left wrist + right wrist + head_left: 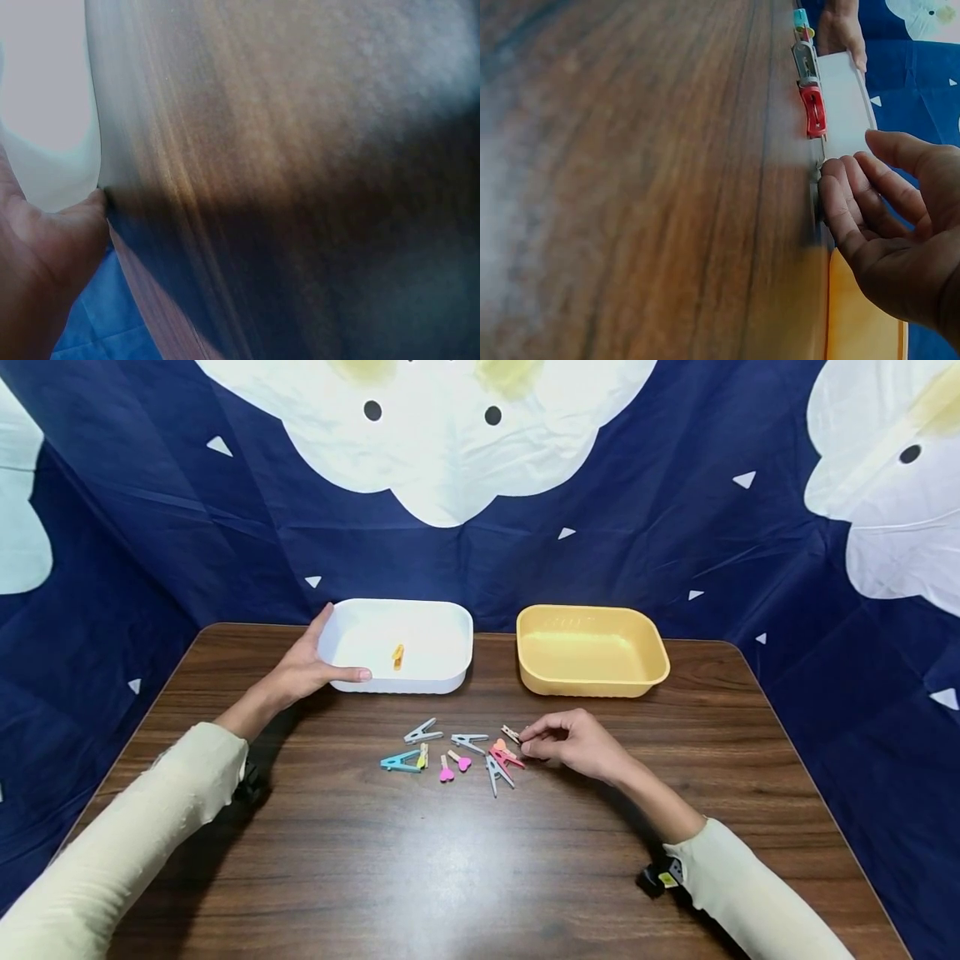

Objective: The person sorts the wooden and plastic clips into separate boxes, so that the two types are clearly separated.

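My left hand [303, 664] grips the left end of a white plastic tub [453, 672], thumb along its front and a finger at its back corner. An orange clip [398, 657] lies inside the tub. My right hand [581, 745] hovers low over the table, fingers loosely bent, fingertips beside a small wooden clothespin [511, 734]; contact cannot be made out. Close by lie a red clothespin [814, 110], an orange-heart clip [501, 745] and a grey clothespin [495, 768]. Farther left are more grey clothespins, a blue clothespin [400, 762], and pink-heart clips [447, 772].
A yellow plastic tub [592, 687] stands at the back right, behind my right hand. Both tubs sit near the rear edge of the brown wooden table [337, 860]. Dark blue cloth [247, 552] with white shapes hangs behind and at the sides.
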### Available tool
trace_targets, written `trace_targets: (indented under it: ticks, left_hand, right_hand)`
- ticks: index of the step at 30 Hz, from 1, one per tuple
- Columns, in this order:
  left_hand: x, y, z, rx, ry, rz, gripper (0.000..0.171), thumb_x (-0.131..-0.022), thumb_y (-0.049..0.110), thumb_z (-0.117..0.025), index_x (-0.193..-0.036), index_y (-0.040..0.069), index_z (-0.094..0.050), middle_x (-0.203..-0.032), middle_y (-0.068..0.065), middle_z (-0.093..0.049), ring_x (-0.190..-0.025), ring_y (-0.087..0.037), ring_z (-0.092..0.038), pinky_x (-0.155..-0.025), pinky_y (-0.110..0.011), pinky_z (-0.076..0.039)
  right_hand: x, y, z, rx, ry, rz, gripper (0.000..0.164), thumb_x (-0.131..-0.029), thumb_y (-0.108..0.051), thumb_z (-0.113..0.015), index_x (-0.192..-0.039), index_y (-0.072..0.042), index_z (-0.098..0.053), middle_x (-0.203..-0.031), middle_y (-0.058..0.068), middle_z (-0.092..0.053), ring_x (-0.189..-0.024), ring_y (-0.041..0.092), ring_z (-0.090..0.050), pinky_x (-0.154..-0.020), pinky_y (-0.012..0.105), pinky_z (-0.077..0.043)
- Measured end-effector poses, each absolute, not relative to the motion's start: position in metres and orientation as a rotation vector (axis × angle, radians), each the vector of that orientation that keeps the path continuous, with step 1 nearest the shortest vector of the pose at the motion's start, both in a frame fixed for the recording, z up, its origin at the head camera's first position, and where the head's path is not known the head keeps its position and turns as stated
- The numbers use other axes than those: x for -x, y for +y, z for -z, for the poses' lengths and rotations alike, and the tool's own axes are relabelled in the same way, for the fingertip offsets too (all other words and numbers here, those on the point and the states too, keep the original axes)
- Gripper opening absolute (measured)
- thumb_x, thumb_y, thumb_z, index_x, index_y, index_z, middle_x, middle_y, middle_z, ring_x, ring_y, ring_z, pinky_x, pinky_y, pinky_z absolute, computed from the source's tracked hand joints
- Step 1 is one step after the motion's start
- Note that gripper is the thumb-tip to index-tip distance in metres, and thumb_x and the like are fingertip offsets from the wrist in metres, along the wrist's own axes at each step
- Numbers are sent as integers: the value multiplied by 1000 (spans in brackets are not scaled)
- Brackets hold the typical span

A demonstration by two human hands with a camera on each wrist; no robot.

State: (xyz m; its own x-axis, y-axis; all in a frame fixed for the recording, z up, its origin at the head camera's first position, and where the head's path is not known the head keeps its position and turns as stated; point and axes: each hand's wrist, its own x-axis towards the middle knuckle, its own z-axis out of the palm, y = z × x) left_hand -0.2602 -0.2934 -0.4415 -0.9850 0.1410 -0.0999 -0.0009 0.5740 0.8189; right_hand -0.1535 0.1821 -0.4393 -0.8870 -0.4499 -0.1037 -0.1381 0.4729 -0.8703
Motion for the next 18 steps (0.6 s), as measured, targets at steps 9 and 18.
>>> trace_targets:
  ticks: [9, 18]
  left_hand:
    - [260, -294, 442, -125, 2648, -1375, 152, -85, 31, -102, -180, 26, 17, -191, -9, 10, -178, -36, 3, -143, -64, -6]
    - [262, -295, 442, -120, 2648, -1359, 152, -86, 33, -101, -180, 27, 18, -191, -8, 9, -178, -36, 2, -143, -64, -7]
  right_hand:
    - [150, 181, 441, 522, 2365, 1331, 15, -96, -14, -89, -110, -10, -89, -97, 1, -86, -80, 7, -66, -70, 21, -54]
    - [150, 175, 443, 521, 2342, 1300, 20, -86, -8, -94, -104, -4, -86, -86, -1, -80, -81, 9, -70, -72, 20, -57]
